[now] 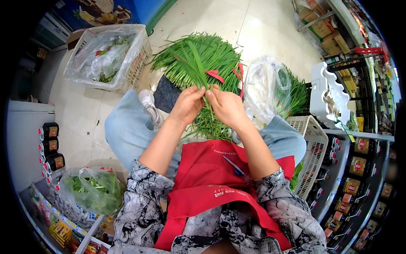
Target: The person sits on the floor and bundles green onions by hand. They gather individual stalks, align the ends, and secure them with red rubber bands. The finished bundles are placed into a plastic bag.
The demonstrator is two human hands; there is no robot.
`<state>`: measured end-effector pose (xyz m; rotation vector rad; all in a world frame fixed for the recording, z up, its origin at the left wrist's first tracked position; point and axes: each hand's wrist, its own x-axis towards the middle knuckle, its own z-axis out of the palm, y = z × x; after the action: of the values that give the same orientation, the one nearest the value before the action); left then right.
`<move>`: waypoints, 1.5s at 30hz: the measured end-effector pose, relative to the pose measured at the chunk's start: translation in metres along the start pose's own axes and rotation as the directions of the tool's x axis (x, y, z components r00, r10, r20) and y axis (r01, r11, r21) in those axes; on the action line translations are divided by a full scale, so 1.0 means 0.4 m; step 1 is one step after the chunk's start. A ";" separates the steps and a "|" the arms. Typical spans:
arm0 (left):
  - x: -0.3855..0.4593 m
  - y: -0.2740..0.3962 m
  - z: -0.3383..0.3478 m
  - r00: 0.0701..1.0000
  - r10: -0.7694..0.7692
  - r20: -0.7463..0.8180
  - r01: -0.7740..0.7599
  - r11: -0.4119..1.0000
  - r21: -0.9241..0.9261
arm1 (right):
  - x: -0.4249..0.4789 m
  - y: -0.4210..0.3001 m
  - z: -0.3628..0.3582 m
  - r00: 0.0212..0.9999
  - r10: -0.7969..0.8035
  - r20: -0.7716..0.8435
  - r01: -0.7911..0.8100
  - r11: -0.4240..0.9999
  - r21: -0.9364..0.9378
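Both hands meet in front of me around a small bunch of garlic chives (196,65), its flat leaves pointing away from me. My left hand (189,103) pinches the stems between thumb and fingers. Close against it, my right hand (225,104) also grips the lower stems with thumb and fingertips. Beyond them a large pile of garlic chives (211,47) lies on a dark mat (167,94), with red tape strips (216,76) on it. Under my hands, loose trimmings of stems and leaves (209,127) are heaped on the floor between my feet.
A white plastic crate (139,60) with bagged vegetables stands at the left. Right of the pile are a clear plastic bag (263,85) and more chives (298,92). A bag of leafy greens (92,190) sits at lower left. Shelves of dark bottles (358,165) line the right.
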<state>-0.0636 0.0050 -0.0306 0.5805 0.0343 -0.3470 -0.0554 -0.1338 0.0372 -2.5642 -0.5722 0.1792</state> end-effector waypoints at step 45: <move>-0.025 0.024 0.019 0.965 0.261 0.034 -0.263 0.951 0.163 | -0.053 0.011 0.023 0.882 0.246 0.402 -0.391 -0.094 0.916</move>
<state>-0.0703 0.0115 -0.0177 0.7393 -0.0843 -0.0943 -0.0750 -0.1424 0.0275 -1.0774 0.2478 0.6430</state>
